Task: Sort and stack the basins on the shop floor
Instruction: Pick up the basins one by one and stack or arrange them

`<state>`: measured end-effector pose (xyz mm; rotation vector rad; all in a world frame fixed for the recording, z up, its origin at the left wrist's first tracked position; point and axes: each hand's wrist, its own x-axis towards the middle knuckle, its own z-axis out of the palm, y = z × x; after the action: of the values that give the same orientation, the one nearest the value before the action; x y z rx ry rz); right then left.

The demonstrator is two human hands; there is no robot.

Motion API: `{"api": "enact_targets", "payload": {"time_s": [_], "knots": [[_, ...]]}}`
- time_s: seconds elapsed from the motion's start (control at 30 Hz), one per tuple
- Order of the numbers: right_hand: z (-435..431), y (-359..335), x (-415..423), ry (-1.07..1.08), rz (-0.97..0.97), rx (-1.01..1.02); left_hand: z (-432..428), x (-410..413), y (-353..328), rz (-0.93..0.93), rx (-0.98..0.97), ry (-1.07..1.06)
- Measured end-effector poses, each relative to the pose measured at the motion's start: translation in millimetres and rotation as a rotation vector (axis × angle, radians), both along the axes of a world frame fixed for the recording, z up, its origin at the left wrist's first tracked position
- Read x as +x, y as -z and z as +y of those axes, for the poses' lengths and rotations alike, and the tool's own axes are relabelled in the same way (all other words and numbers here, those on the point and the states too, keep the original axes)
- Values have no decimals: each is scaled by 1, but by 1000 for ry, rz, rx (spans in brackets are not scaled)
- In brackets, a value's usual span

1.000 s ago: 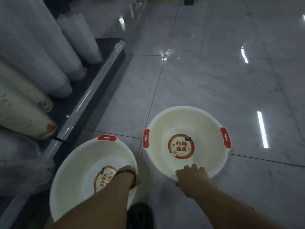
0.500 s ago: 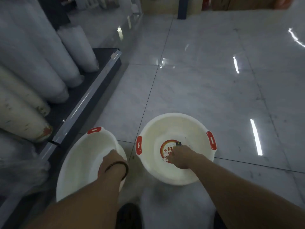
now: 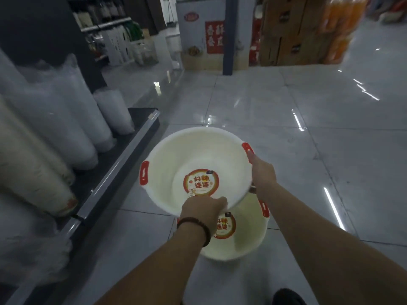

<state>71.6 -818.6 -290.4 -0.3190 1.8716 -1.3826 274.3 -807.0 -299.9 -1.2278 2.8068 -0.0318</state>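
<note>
A cream-white basin (image 3: 176, 155) with red handles and a round red-and-yellow sticker in its bottom is held up off the floor, tilted toward me. My left hand (image 3: 202, 211), with a dark bead bracelet on the wrist, grips its near rim. My right hand (image 3: 262, 172) grips its right rim just below the red handle. Under it a second, matching basin (image 3: 246, 238) sits on the floor, partly hidden by the raised basin and my left arm; its sticker and one red handle show.
A low dark shelf base (image 3: 123, 150) runs along the left, carrying leaning stacks of white and cream basins (image 3: 55, 119). Glossy grey floor tiles (image 3: 308, 139) spread to the right. Cardboard boxes (image 3: 293, 31), a dark post and shelving stand at the far end. My shoe (image 3: 288, 297) shows at the bottom.
The left basin has come up off the floor and moved right, over the other basin. My right hand left the floor basin's bottom and took the raised basin's right rim. The view tilted up.
</note>
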Motion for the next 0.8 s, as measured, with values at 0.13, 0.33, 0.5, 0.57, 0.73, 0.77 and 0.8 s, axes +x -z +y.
{"api": "enact_targets", "payload": {"time_s": [0.13,0.33,0.5,0.57,0.73,0.77,0.8], "knots": [[30,6,-38,20,211,79,2,-12,3,-18,-28,216],[55,31,-71,-9,380,255,-47,-15,-14,383,48,-201],[52,61,-78,-70,347,309,-84,7,25,431,484,-930],[48,71,-78,-104,310,304,-85,11,48,525,651,-1039],[40,102,-73,-195,256,355,-93,25,97,521,624,-1123],[39,110,-71,-205,279,380,-94,27,103,465,625,-1107],[39,118,-70,-220,323,411,-94,29,109,409,621,-1084]]}}
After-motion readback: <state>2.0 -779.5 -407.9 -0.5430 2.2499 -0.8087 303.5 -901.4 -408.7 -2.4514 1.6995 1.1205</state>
